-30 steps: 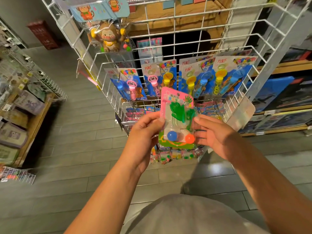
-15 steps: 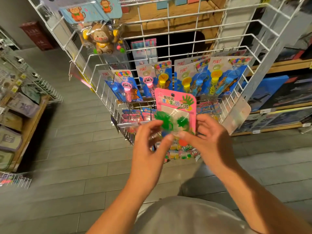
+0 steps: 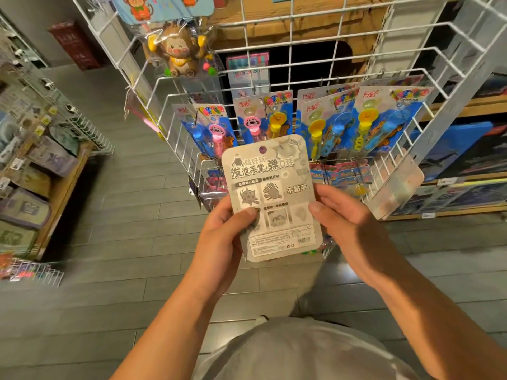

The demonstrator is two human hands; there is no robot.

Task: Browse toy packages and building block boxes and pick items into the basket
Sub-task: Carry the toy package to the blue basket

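I hold a carded toy package point(image 3: 273, 187) upright in front of me, its grey printed back with drawings and a barcode facing me. My left hand point(image 3: 227, 237) grips its lower left edge, thumb across the card. My right hand point(image 3: 348, 223) holds the right edge, thumb on the card's face. Behind the package stands a white wire display rack point(image 3: 274, 69) hung with blue bubble-wand packages point(image 3: 365, 122). No shopping basket is in view.
A bagged monkey toy point(image 3: 178, 50) hangs at the rack's upper left. A lower wire tray point(image 3: 343, 174) holds more small packages. Wooden shelves with boxed goods stand at the left point(image 3: 33, 187) and far right point(image 3: 466, 165). Grey tiled floor lies between them.
The package has been turned over: its pink front with the green hand and balls faced me before, and its grey back does now. Both hands shifted their hold during the flip.
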